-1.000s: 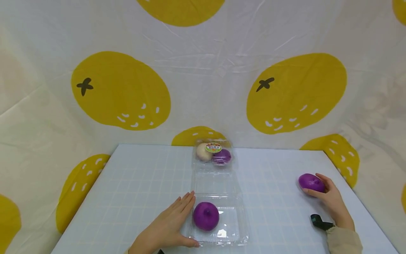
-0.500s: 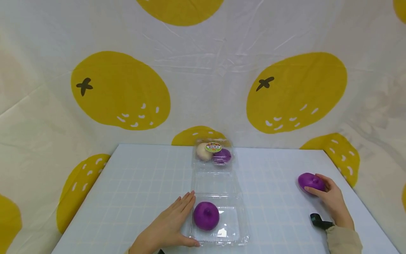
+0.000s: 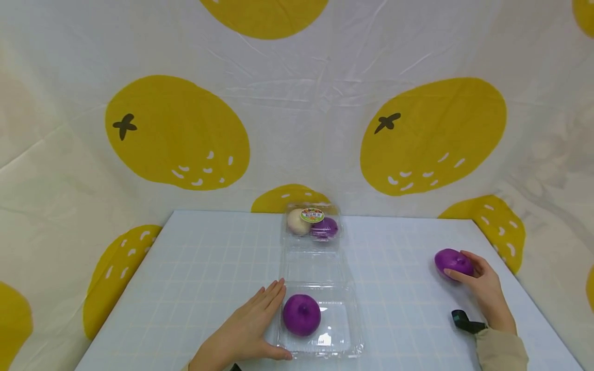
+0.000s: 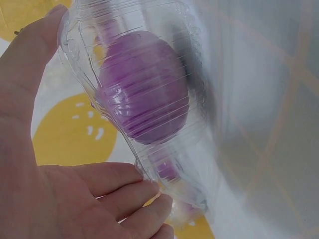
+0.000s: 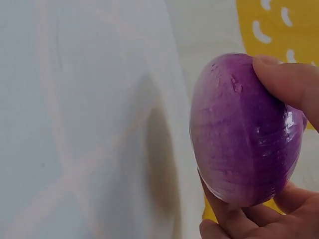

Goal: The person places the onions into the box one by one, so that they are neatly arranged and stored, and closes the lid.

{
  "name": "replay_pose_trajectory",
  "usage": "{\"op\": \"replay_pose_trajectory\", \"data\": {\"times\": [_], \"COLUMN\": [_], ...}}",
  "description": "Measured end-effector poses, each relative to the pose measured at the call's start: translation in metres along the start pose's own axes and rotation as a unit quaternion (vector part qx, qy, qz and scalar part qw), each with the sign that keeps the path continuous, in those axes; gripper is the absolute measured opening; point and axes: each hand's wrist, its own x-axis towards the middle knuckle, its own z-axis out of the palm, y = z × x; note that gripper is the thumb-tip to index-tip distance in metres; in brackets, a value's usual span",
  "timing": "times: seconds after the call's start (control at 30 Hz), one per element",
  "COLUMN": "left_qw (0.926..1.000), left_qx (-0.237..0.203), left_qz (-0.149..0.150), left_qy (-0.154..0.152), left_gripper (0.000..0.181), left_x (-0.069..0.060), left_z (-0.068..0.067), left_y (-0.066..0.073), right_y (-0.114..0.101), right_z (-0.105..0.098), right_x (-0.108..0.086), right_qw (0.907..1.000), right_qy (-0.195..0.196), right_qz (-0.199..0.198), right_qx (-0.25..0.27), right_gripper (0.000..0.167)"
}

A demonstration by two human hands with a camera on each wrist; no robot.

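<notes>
A purple onion (image 3: 454, 263) is held between the thumb and fingers of my right hand (image 3: 484, 291) at the right of the table. In the right wrist view that onion (image 5: 244, 134) hangs just off the surface, its shadow beside it. At front centre lies an open clear plastic clamshell box (image 3: 355, 330), its lid folded back away from me. Another purple onion (image 3: 302, 315) sits in the box's left side. My left hand (image 3: 246, 327) rests along the box's left edge, fingers straight, thumb at the near corner. The left wrist view shows its fingertips touching the clear wall (image 4: 134, 154).
Behind the lid stands a closed clear box (image 3: 335, 212) with a label, a whitish round item (image 3: 298, 222) and a purple one (image 3: 325, 229) inside. A white table (image 3: 209, 268) with a faint grid meets a cloth backdrop (image 3: 301, 118) printed with yellow fruit.
My right hand has raised the purple onion slightly and shifted a little away from me. The left hand, the box and its onion have stayed put.
</notes>
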Motion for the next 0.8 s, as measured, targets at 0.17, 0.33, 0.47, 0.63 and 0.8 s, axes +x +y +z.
{"op": "replay_pose_trajectory", "data": {"times": [0.17, 0.33, 0.47, 0.63, 0.8], "left_qw": [1.0000, 1.0000, 1.0000, 0.9999, 0.9999], "left_qx": [-0.002, 0.000, -0.002, -0.004, -0.003], "left_qz": [-0.002, -0.002, -0.006, -0.008, -0.008], "left_qy": [-0.001, -0.002, -0.005, -0.008, -0.009], "left_gripper": [0.121, 0.121, 0.121, 0.121, 0.121], "left_x": [0.000, 0.000, 0.000, 0.000, -0.001], "left_z": [-0.001, 0.000, -0.001, -0.001, -0.001], "left_y": [0.000, 0.000, 0.001, 0.001, 0.002], "right_y": [-0.009, -0.017, -0.024, -0.036, -0.050], "right_z": [0.002, 0.005, 0.008, 0.013, 0.018], "right_x": [-0.002, -0.002, -0.003, -0.009, -0.016], "right_qw": [0.9998, 0.9995, 0.9987, 0.9969, 0.9945], "right_qy": [-0.012, -0.026, -0.033, -0.037, -0.039], "right_qz": [-0.014, -0.017, -0.029, -0.060, -0.087], "right_qx": [-0.004, -0.009, -0.024, -0.036, -0.041], "right_gripper": [0.085, 0.086, 0.084, 0.082, 0.080]}}
